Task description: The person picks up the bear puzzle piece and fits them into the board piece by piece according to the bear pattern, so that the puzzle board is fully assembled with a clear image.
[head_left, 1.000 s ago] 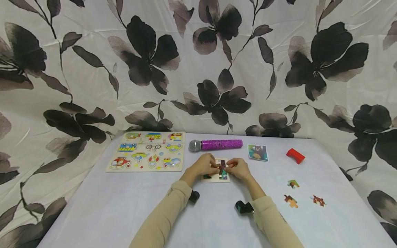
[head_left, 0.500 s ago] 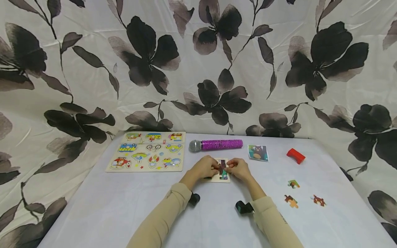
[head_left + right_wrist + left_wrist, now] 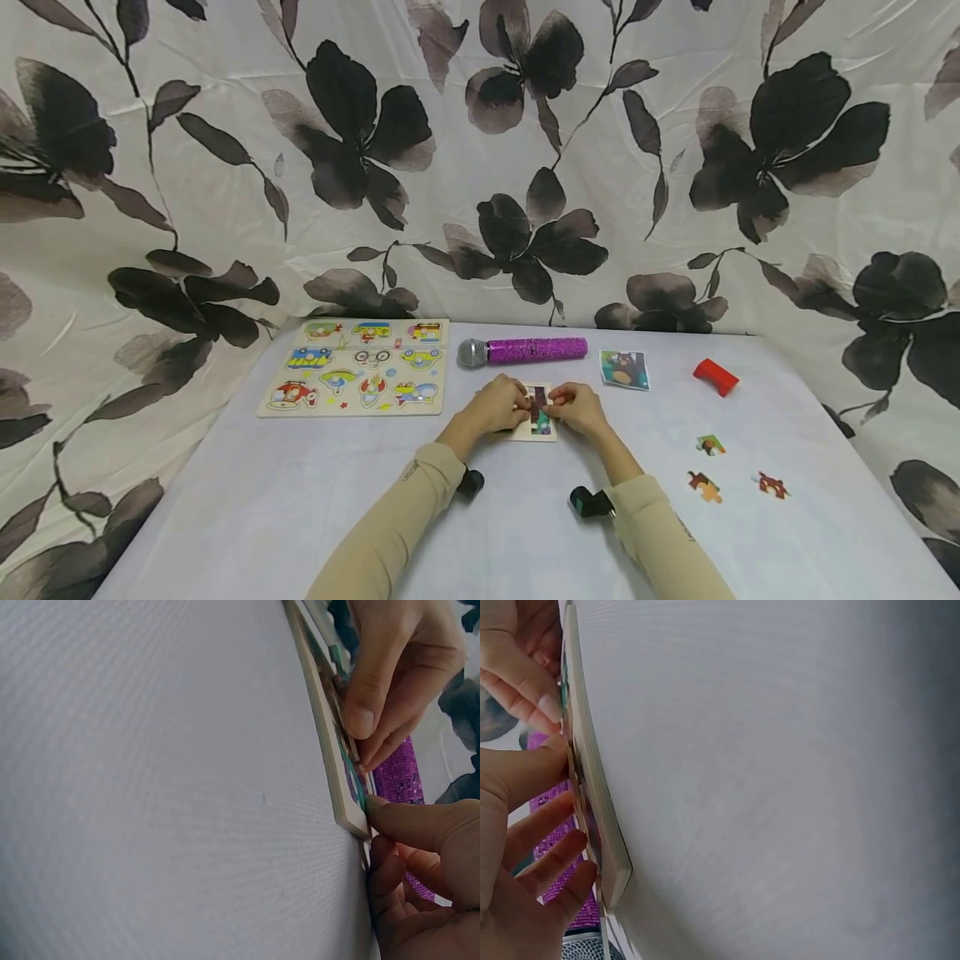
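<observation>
Three loose puzzle pieces (image 3: 705,487) lie right of the wooden tray (image 3: 525,437) in head view, the purple microphone (image 3: 536,350) behind it; my left hand (image 3: 495,404) arches over it, my right hand (image 3: 580,408) meets its right edge. Left wrist view: my left fingers (image 3: 555,859) fan along it. Right wrist view: my left hand pinches a brown piece (image 3: 348,744) there, my right pinches that edge.

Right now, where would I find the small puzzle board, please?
In the head view, the small puzzle board lies just below centre, partly hidden by the left hand, with the right hand at its right edge and the purple microphone beyond.
</observation>
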`<action>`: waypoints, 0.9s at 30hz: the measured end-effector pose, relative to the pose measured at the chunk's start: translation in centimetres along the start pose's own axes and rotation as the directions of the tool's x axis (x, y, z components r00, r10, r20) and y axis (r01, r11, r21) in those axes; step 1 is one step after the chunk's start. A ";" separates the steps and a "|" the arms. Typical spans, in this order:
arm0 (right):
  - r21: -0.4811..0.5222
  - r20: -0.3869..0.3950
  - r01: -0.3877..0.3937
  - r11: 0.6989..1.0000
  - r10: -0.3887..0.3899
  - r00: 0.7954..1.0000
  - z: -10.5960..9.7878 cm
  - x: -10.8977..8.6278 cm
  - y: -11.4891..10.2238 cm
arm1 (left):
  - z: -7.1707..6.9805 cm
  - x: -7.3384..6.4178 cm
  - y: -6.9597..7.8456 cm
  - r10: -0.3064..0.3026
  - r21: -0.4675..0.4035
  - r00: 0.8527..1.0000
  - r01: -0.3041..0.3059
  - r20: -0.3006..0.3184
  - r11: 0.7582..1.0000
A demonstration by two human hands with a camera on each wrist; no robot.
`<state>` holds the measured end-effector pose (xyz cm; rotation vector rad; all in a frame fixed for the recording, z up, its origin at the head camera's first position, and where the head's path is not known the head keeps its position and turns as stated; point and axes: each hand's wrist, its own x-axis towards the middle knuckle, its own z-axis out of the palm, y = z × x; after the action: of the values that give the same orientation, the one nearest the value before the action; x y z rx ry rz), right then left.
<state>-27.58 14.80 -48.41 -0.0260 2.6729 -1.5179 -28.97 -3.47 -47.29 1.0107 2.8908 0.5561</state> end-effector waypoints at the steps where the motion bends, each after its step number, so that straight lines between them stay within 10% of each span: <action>1: -0.001 0.001 0.003 1.000 -0.003 1.000 0.0 0.0 0.0 | 0.0 0.0 0.0 -0.001 0.001 1.000 0.001 -0.001 1.000; 27: 0.010 -0.005 -0.003 1.000 0.003 1.000 0.1 0.1 0.3 | 0.0 -0.7 0.4 -0.012 -0.004 1.000 0.012 -0.003 1.000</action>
<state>-27.67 14.87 -48.72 -0.0177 2.6679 -1.5334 -28.12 -3.61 -47.23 0.9918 2.8950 0.5637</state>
